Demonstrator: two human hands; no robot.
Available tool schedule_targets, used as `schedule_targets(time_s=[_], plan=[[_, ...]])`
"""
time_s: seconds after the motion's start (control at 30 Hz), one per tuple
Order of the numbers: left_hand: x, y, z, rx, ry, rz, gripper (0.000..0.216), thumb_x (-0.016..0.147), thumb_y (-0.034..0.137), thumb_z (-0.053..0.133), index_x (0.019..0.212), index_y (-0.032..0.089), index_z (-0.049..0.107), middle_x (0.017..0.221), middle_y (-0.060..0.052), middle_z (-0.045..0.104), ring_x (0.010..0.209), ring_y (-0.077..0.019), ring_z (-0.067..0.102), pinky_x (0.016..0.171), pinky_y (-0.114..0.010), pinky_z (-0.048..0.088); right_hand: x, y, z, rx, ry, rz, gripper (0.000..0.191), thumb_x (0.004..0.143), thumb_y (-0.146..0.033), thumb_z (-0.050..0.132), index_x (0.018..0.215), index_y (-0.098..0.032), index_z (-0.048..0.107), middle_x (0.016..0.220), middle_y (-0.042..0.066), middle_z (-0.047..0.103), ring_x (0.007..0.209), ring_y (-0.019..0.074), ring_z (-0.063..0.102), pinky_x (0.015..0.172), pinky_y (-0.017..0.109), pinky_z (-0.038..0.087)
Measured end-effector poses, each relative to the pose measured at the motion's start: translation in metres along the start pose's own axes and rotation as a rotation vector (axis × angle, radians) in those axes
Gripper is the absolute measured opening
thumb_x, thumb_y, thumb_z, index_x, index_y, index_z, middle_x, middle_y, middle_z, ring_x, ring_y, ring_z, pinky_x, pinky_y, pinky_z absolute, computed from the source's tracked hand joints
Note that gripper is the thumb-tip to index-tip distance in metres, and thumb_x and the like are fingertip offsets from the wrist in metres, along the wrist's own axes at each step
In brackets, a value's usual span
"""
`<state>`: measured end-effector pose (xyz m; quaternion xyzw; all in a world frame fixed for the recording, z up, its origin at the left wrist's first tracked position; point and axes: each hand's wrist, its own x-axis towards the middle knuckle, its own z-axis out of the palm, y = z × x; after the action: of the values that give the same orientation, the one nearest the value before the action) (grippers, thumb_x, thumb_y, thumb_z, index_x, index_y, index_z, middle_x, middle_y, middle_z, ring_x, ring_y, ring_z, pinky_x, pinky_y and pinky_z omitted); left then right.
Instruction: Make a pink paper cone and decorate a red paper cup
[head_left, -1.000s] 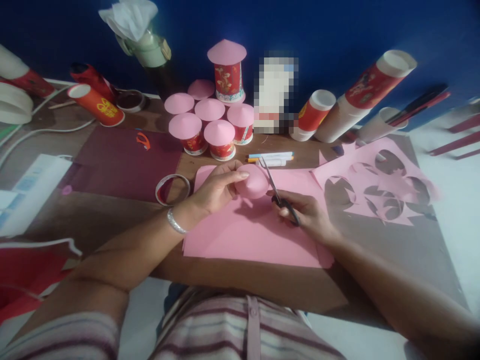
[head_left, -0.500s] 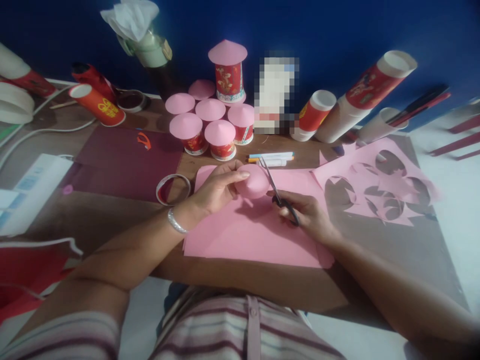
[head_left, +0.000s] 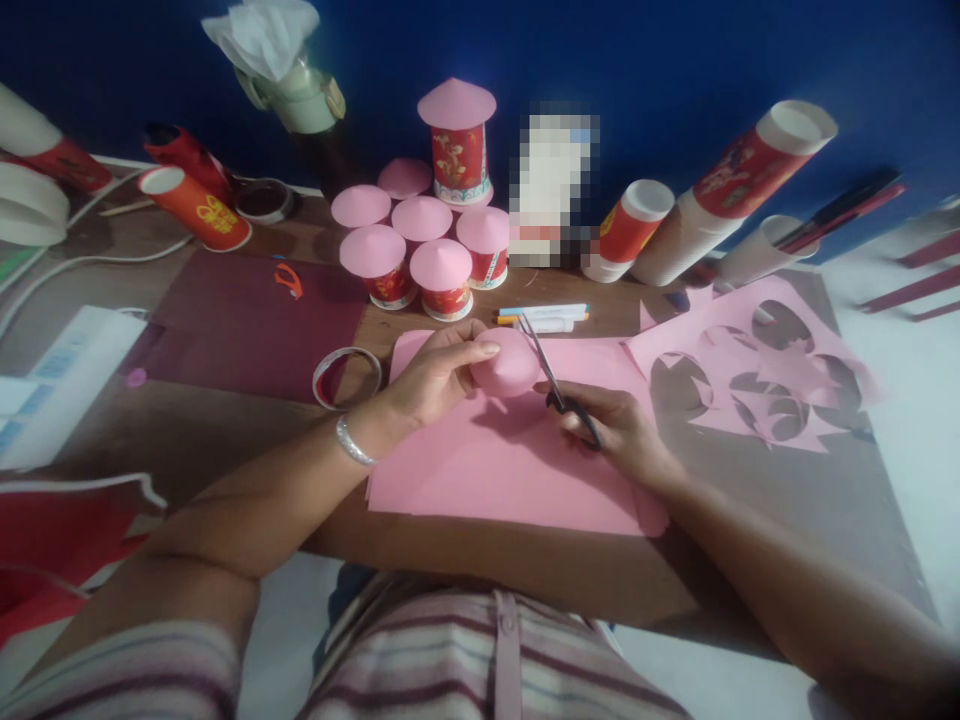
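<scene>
I have my left hand (head_left: 435, 375) clamped on a pink cone (head_left: 510, 368) mid-view, my right hand (head_left: 626, 425) closed around scissors (head_left: 576, 415) at its three o'clock. Towards eleven o'clock on the tabletop (head_left: 480, 555), several cups (head_left: 444, 303) already wear matching tops (head_left: 372, 250); this cone, capping none, I judge unfinished.

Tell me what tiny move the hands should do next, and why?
Perhaps the right hand should close the black-handled metal scissors for one small snip at the edge of the pink paper cone. The left hand pinches the cone's left side, and the blades, which look slightly apart, lie beside its right edge; I can't tell if they touch.
</scene>
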<state>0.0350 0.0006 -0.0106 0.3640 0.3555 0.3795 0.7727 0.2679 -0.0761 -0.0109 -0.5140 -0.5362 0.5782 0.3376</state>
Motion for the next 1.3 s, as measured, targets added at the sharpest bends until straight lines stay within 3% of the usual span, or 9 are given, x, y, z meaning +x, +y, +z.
schedule_targets(time_s=[0.3,0.47,0.67,0.97,1.3], plan=[[-0.0005,0.0002,-0.0007,0.006,-0.007,-0.005,0.037,0.071,0.033,0.085,0.073,0.017,0.053,0.065,0.004,0.055,0.052,-0.0079,0.053,0.04,-0.019,0.035,-0.0006,-0.0032,-0.0006,-0.02,-0.006,0.015,0.07,0.081,-0.067,0.077,0.122,-0.01,0.076,0.062,-0.002,0.058,0.049,0.0082,0.045,0.044,0.023,0.043],[-0.0001,0.0011,-0.0005,0.008,-0.007,-0.005,0.036,0.071,0.033,0.085,0.073,0.017,0.053,0.067,0.003,0.056,0.054,-0.0087,0.055,0.043,-0.02,0.042,-0.0017,-0.0036,-0.0009,-0.032,0.002,0.023,0.067,0.082,-0.066,0.076,0.121,-0.012,0.076,0.062,-0.002,0.059,0.05,0.0089,0.047,0.043,0.023,0.041],[0.0,0.0001,-0.0024,0.024,-0.01,-0.008,0.035,0.072,0.033,0.084,0.073,0.017,0.053,0.067,0.003,0.055,0.052,-0.0084,0.054,0.04,-0.019,0.035,-0.0024,-0.004,-0.0007,-0.032,0.012,0.018,0.06,0.083,-0.061,0.077,0.118,-0.013,0.078,0.061,-0.002,0.058,0.05,0.0095,0.049,0.044,0.023,0.041],[0.0008,0.0013,-0.0029,0.036,0.007,-0.005,0.034,0.071,0.033,0.083,0.071,0.018,0.052,0.065,0.004,0.053,0.051,-0.0078,0.051,0.04,-0.019,0.034,-0.0018,-0.003,-0.0021,-0.044,0.005,0.034,0.068,0.079,-0.069,0.078,0.117,-0.012,0.079,0.058,-0.002,0.057,0.05,0.0096,0.048,0.043,0.024,0.041],[0.0003,0.0021,-0.0019,0.033,0.006,-0.007,0.035,0.07,0.033,0.083,0.069,0.018,0.052,0.064,0.004,0.053,0.052,-0.008,0.051,0.041,-0.02,0.035,-0.0021,-0.0016,-0.002,-0.043,0.011,0.027,0.06,0.081,-0.064,0.078,0.115,-0.015,0.08,0.059,-0.001,0.058,0.05,0.01,0.049,0.043,0.023,0.042]])
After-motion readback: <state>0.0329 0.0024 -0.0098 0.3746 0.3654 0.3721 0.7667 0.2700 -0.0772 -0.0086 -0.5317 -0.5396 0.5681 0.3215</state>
